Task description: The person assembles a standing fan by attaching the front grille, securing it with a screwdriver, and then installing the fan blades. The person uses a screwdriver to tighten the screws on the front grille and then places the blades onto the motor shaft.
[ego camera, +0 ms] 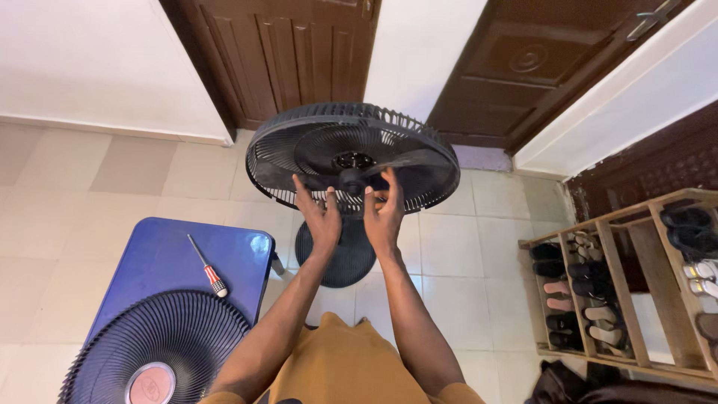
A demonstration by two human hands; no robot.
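A black standing fan [351, 153] faces up at me with its front grille off, so the rear cage, blades and centre hub [353, 161] show. My left hand [320, 213] and my right hand [384, 212] reach in side by side at the near edge of the cage, fingers spread and touching the blades just below the hub. Neither hand is closed around anything that I can see. The removed front grille [153, 344] lies flat on a blue table [224, 254] at the lower left, beside a red-and-white handled screwdriver [209, 267].
The fan's round base [336, 258] stands on a pale tiled floor. Two dark wooden doors [292, 52] are behind it. A wooden shoe rack [628, 284] with several pairs of shoes stands at the right, with dark bags [561, 381] on the floor below it.
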